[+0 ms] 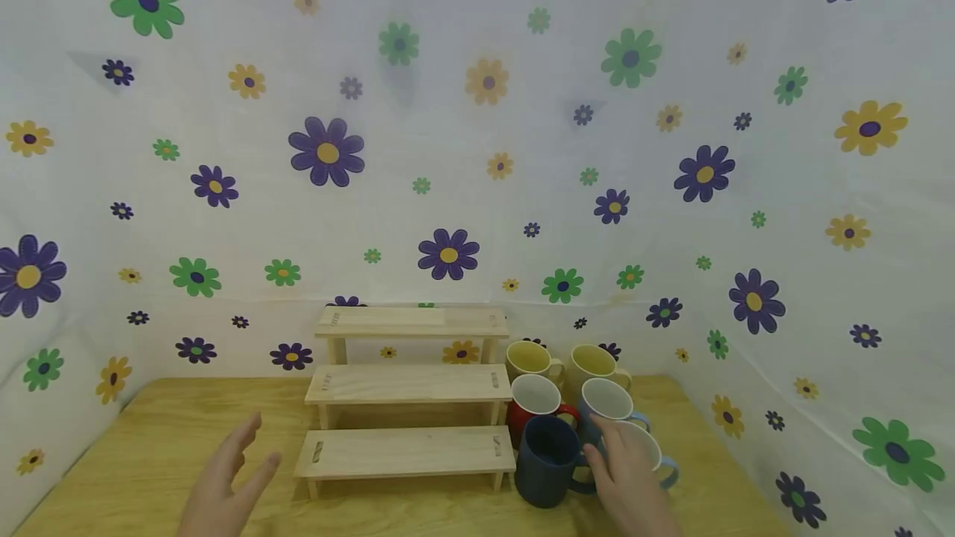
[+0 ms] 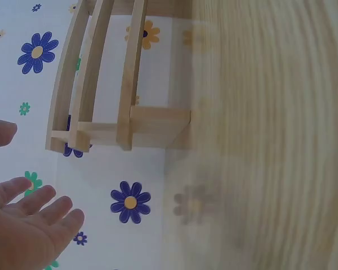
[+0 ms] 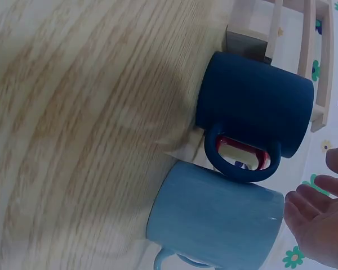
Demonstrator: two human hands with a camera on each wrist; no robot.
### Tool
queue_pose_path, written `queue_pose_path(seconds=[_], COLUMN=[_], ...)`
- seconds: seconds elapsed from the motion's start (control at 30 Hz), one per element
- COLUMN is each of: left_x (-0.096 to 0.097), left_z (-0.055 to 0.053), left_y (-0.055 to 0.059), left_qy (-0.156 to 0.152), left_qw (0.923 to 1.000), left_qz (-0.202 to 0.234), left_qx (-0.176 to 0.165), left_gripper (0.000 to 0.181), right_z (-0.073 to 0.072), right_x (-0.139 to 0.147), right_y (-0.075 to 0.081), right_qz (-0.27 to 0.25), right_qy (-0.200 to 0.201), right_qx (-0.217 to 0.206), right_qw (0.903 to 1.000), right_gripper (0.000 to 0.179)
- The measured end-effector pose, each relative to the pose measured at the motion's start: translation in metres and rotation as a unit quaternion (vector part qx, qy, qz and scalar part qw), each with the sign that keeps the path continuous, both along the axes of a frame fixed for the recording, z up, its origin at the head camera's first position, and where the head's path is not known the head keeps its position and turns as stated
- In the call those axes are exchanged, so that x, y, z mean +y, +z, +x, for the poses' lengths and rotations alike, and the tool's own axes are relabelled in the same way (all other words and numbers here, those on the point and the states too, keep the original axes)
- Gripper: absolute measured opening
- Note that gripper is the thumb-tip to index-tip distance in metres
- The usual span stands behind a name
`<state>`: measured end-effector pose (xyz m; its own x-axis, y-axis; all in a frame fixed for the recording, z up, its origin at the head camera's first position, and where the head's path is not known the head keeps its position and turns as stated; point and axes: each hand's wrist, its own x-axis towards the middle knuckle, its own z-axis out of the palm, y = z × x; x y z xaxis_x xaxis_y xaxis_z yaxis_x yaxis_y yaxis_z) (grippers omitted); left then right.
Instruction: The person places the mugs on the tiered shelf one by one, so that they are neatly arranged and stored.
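Note:
My right hand (image 1: pixel 627 471) hovers over the front mugs with its fingers loosely spread, holding nothing. In the right wrist view its fingertips are close to the rim of a light blue mug (image 3: pixel 217 216). Beside that mug stands a dark blue mug (image 3: pixel 253 107), its handle turned toward the light blue one. My left hand (image 1: pixel 227 483) is in the air left of a three-step wooden rack (image 1: pixel 406 452), thumb and fingers apart, nothing in it. A red mug (image 1: pixel 522 413) with a white inside stands behind the dark blue one.
Two yellow mugs (image 1: pixel 528 357) stand at the back of the mug group, with another light blue mug (image 1: pixel 606 400) in front of them. The rack's steps bear nothing. A flower-printed white curtain (image 1: pixel 477 131) encloses the wooden table (image 1: pixel 164 437) at the back and sides.

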<state>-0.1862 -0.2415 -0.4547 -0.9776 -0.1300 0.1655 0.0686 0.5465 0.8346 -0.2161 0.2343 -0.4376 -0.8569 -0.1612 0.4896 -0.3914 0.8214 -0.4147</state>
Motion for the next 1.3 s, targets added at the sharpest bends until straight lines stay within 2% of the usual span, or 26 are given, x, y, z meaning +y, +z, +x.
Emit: queue_pose_path(seconds=[0.17,0.27,0.43,0.57,0.7,0.8,0.93,1.1,1.17,1.3], left_x=[0.009,0.014,0.019,0.021,0.024,0.025,0.026,0.028,0.028,0.027], left_z=[0.0,-0.001,-0.004,-0.005,-0.009,-0.01,-0.012,-0.015,-0.017,-0.02], left_y=[-0.008,-0.014,-0.026,-0.035,-0.043,-0.046,-0.049,-0.053,-0.054,-0.055], left_qy=[0.007,0.015,0.031,0.034,0.036,0.041,0.047,0.043,0.043,0.044], left_qw=[0.9955,0.9909,0.9882,0.9857,0.9752,0.9683,0.9681,0.9693,0.9685,0.9665], left_qz=[0.095,0.134,0.148,0.164,0.217,0.244,0.241,0.24,0.242,0.242], left_qx=[0.003,0.0,-0.02,-0.018,-0.021,-0.036,-0.05,-0.029,-0.04,-0.074], left_gripper=[0.073,0.07,0.067,0.06,0.06,0.061,0.061,0.063,0.061,0.063], right_z=[-0.001,-0.001,-0.003,-0.005,-0.004,-0.004,-0.002,0.001,0.0,-0.004], right_x=[0.0,0.0,0.0,-0.002,-0.003,-0.004,-0.005,-0.006,-0.006,-0.006], right_y=[-0.006,-0.008,-0.014,-0.017,-0.017,-0.017,-0.017,-0.016,-0.017,-0.023], right_qz=[0.008,0.012,0.041,0.074,0.092,0.094,0.1,0.107,0.115,0.134], right_qy=[0.004,0.007,0.006,0.005,0.011,0.022,0.033,0.024,0.024,0.029], right_qx=[0.008,0.008,0.018,0.058,0.086,0.086,0.069,0.027,0.043,0.117], right_qw=[0.9999,0.9999,0.999,0.9956,0.992,0.9915,0.992,0.9936,0.9921,0.9837], right_gripper=[0.037,0.039,0.042,0.043,0.045,0.044,0.04,0.041,0.042,0.044])
